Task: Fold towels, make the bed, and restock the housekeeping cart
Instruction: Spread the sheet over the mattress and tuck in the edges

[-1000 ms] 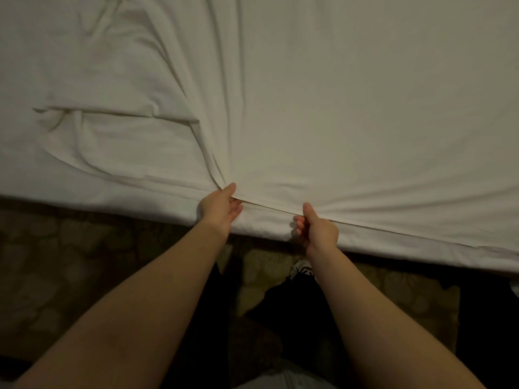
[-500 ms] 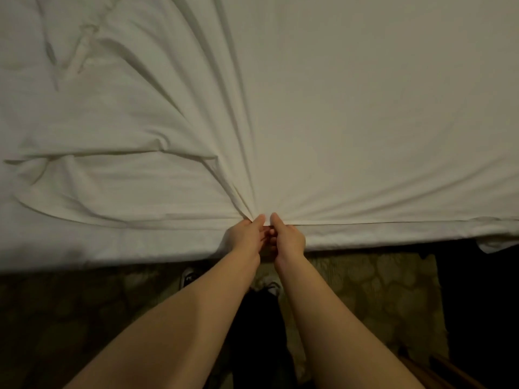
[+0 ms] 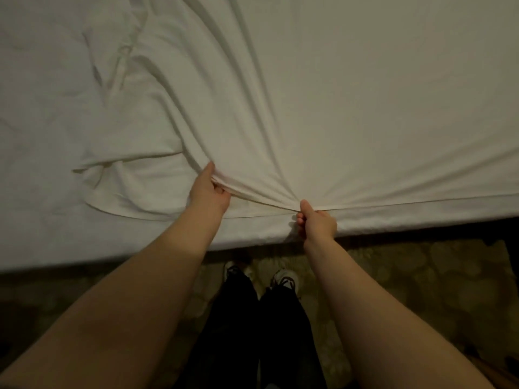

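Note:
A white sheet [image 3: 337, 102] covers the bed and fills the upper part of the head view. Its loose hem runs along the near side of the mattress [image 3: 140, 242]. My left hand [image 3: 209, 195] grips a bunched fold of the sheet a little way in from the edge, thumb on top. My right hand [image 3: 318, 224] pinches the hem at the mattress edge, fingers curled under it. Creases fan out across the sheet from both grips. To the left the sheet lies rumpled, with a folded-over flap [image 3: 126, 175].
A patterned carpet [image 3: 407, 276] lies below the bed edge. My dark trousers and two light shoes [image 3: 285, 277] stand close to the bed, between my forearms. A dark gap shows at the far right under the bed edge.
My hands, side by side on the hem half a second ago, have moved apart. The left hand has gone up and left onto a fold; the right holds the hem.

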Demonstrator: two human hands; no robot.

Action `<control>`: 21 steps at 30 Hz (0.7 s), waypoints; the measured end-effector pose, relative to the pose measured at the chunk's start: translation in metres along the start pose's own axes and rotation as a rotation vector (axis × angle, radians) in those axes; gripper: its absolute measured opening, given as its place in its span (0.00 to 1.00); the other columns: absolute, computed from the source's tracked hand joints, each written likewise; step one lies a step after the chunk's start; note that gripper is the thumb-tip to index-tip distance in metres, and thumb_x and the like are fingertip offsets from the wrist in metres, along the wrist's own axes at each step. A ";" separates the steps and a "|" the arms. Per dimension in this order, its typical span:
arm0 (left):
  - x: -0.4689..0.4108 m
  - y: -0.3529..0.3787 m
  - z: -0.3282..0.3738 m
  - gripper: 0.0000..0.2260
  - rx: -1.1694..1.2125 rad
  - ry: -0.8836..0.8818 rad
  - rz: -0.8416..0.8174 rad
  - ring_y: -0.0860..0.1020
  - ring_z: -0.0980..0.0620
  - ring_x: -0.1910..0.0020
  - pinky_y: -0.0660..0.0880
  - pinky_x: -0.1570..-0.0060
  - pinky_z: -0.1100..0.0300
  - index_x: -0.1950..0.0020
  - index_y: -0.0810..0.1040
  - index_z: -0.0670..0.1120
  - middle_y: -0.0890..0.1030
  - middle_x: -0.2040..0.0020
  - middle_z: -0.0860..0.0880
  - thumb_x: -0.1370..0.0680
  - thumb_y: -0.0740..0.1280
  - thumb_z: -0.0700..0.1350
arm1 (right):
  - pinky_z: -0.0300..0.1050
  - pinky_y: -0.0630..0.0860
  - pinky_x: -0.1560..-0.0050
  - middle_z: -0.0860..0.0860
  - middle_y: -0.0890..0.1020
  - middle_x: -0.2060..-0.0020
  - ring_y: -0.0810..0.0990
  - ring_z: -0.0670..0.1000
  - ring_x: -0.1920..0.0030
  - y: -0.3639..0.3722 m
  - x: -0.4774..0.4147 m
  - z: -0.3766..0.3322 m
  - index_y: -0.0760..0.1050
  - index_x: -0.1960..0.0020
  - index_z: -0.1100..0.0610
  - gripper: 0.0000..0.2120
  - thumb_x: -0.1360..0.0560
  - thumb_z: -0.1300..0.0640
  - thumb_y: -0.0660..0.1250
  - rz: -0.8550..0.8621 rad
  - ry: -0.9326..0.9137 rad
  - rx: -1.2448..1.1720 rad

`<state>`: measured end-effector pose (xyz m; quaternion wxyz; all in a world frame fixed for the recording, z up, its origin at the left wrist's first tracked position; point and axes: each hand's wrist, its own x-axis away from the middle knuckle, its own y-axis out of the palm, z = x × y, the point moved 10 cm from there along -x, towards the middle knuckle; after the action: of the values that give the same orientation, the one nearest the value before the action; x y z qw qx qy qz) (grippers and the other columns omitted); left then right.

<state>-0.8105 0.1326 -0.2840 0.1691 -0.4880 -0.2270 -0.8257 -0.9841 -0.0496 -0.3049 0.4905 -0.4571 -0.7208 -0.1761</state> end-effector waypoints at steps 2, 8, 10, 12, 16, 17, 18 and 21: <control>0.004 -0.023 0.000 0.12 0.018 -0.004 0.011 0.80 0.51 0.57 0.77 0.51 0.58 0.39 0.75 0.41 0.81 0.51 0.46 0.22 0.66 0.40 | 0.37 0.70 0.74 0.52 0.75 0.72 0.70 0.47 0.74 0.000 0.000 0.001 0.71 0.65 0.60 0.14 0.24 0.55 0.69 0.002 0.007 -0.004; 0.001 -0.060 0.002 0.14 -0.143 0.054 0.023 0.78 0.53 0.56 0.74 0.47 0.60 0.36 0.73 0.41 0.79 0.53 0.48 0.22 0.65 0.36 | 0.39 0.70 0.73 0.52 0.78 0.70 0.72 0.47 0.73 -0.002 -0.001 0.003 0.74 0.63 0.59 0.13 0.24 0.53 0.69 0.064 -0.027 -0.018; 0.000 -0.067 0.006 0.15 -0.174 0.063 0.035 0.78 0.53 0.56 0.75 0.47 0.61 0.36 0.72 0.41 0.79 0.53 0.48 0.22 0.65 0.35 | 0.38 0.70 0.74 0.52 0.78 0.70 0.72 0.46 0.73 -0.001 0.001 0.002 0.74 0.63 0.59 0.12 0.24 0.54 0.69 0.087 -0.038 -0.028; 0.002 -0.076 0.005 0.13 -0.213 0.051 0.042 0.77 0.54 0.57 0.77 0.53 0.63 0.38 0.73 0.41 0.78 0.51 0.47 0.23 0.66 0.35 | 0.37 0.70 0.75 0.52 0.78 0.70 0.72 0.46 0.73 0.000 0.003 0.001 0.73 0.62 0.59 0.12 0.24 0.54 0.68 0.105 -0.051 -0.028; -0.002 -0.093 -0.001 0.14 -0.252 -0.004 0.044 0.77 0.53 0.58 0.76 0.55 0.63 0.38 0.72 0.39 0.78 0.52 0.46 0.23 0.66 0.34 | 0.38 0.71 0.71 0.51 0.78 0.69 0.73 0.46 0.71 -0.002 0.009 0.001 0.74 0.62 0.59 0.12 0.23 0.53 0.67 0.197 -0.068 -0.013; -0.005 -0.093 -0.002 0.14 -0.261 -0.024 0.033 0.77 0.52 0.59 0.77 0.57 0.64 0.38 0.72 0.39 0.78 0.53 0.46 0.23 0.66 0.34 | 0.38 0.70 0.72 0.51 0.77 0.69 0.72 0.46 0.72 -0.001 0.012 0.002 0.73 0.62 0.59 0.12 0.23 0.53 0.67 0.217 -0.074 -0.034; -0.008 -0.092 -0.002 0.14 -0.273 -0.041 0.020 0.78 0.52 0.59 0.77 0.60 0.65 0.39 0.73 0.39 0.78 0.53 0.46 0.24 0.66 0.34 | 0.38 0.69 0.73 0.51 0.76 0.70 0.71 0.46 0.73 0.001 0.015 0.004 0.72 0.62 0.58 0.12 0.23 0.53 0.67 0.234 -0.081 -0.066; -0.014 -0.094 -0.004 0.11 -0.318 -0.088 -0.003 0.78 0.52 0.60 0.78 0.66 0.67 0.43 0.74 0.41 0.78 0.53 0.45 0.24 0.67 0.34 | 0.34 0.64 0.79 0.50 0.72 0.75 0.67 0.45 0.78 0.027 0.031 0.024 0.71 0.62 0.58 0.12 0.24 0.53 0.68 0.221 -0.026 -0.149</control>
<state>-0.8541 0.2101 -0.3177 0.0782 -0.5440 -0.1013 -0.8293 -0.9781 -0.0036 -0.2946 0.4622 -0.5711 -0.6572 -0.1684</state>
